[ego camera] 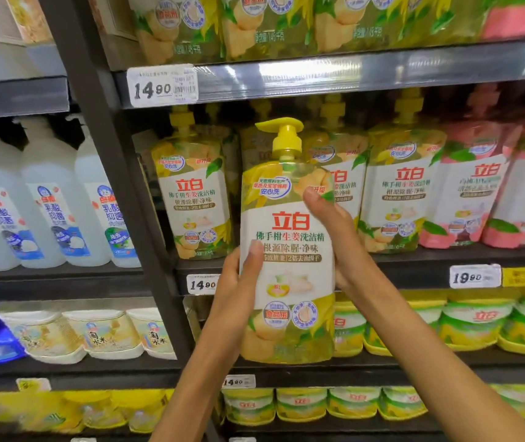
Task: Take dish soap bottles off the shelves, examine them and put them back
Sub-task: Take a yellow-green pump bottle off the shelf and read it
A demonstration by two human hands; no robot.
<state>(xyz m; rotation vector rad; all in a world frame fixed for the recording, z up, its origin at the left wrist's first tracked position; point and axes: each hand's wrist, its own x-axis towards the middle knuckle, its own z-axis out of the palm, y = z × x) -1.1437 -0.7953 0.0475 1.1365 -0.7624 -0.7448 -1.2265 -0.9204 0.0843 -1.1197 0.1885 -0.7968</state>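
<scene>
A yellow dish soap bottle [288, 250] with a yellow pump top and a white label stands upright in the air in front of the middle shelf [414, 260]. My left hand [238, 291] grips its lower left side, thumb across the label. My right hand [328, 228] holds its right side higher up, thumb on the label's front. Its label faces me. More of the same yellow bottles [194, 193] stand on the shelf behind it, with a gap right behind the held bottle.
Pink bottles [474, 193] stand on the same shelf at the right. White bottles [44, 199] fill the left bay beyond a dark upright post [120, 154]. Green and yellow tubs [478, 323] sit on the lower shelves. Price tags [162, 86] hang on the shelf edges.
</scene>
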